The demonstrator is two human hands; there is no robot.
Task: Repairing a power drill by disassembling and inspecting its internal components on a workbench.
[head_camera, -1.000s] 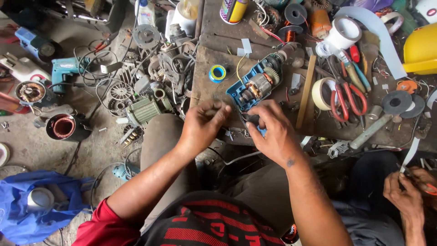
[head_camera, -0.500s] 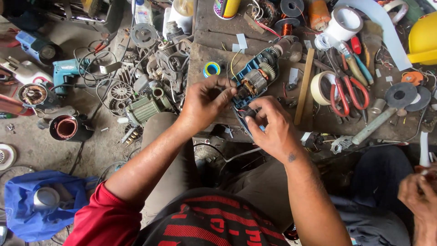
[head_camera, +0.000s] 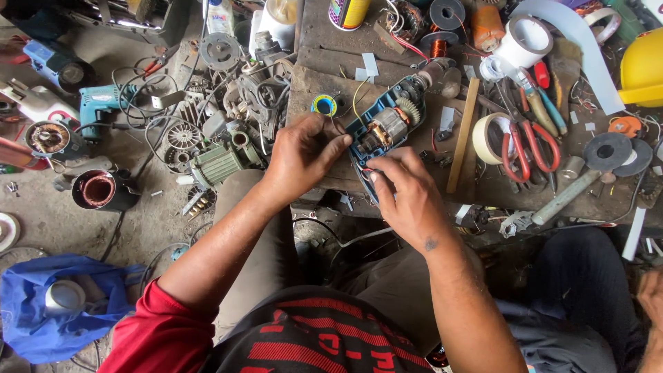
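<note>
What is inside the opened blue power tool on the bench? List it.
Inside the blue power tool: a copper-wound motor armature, a pale gear and thin wires. The left hand and right hand cover the handle end, so its parts stay hidden.

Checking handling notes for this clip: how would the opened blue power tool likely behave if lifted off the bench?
The power tool probably feels heavy for its size, given the exposed copper-wound motor. Its open casing and loose wires suggest parts could shift or snag. The left hand and right hand rest on it.

Red short sleeve (head_camera: 155, 331), black shirt with red stripes (head_camera: 311, 338), small forearm mark (head_camera: 430, 244).
</note>
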